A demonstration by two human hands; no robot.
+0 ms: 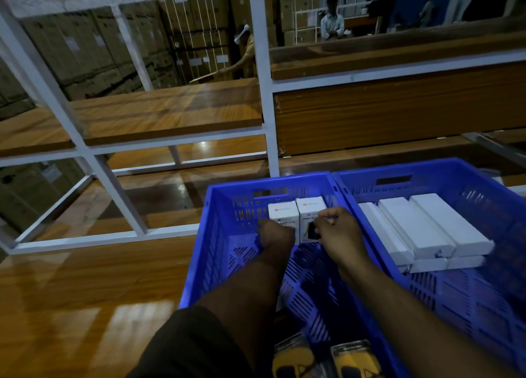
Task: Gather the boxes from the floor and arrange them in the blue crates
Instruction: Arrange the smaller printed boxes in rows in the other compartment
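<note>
1. Two white power-bank boxes stand upright side by side against the far wall of the left blue crate (219,235), touching each other, with their long axes running up out of the crate floor.
2. The left hand (274,235) lies at the near lower face of the left box (283,215). Its fingers are turned away from the camera, so I cannot tell whether they curl round the box or only press on it.
3. The right hand (340,231) grips the right box (310,212), fingers curled over its right upper edge, thumb side towards the printed front.
4. The relation that matters: both boxes lie directly ahead of the hands and slightly left of the right wrist, already at the far wall — each hand is nearest its own box. The next move, as I judge it, is a small squaring-up and a release.
5. The right blue crate (484,195) touches the left one and holds longer plain white boxes (421,229) lying flat, their long axes running diagonally, with more tucked beneath.
6. Writing: the left box reads "…LEY 20K", the right "HALL…" — together probably "HALLEY 20K". A small red logo sits near each top; the brand text beside it is too small to read.
7. Yellow-and-black packaged items (293,360) show at the bottom edge, their print blurred.
</note>
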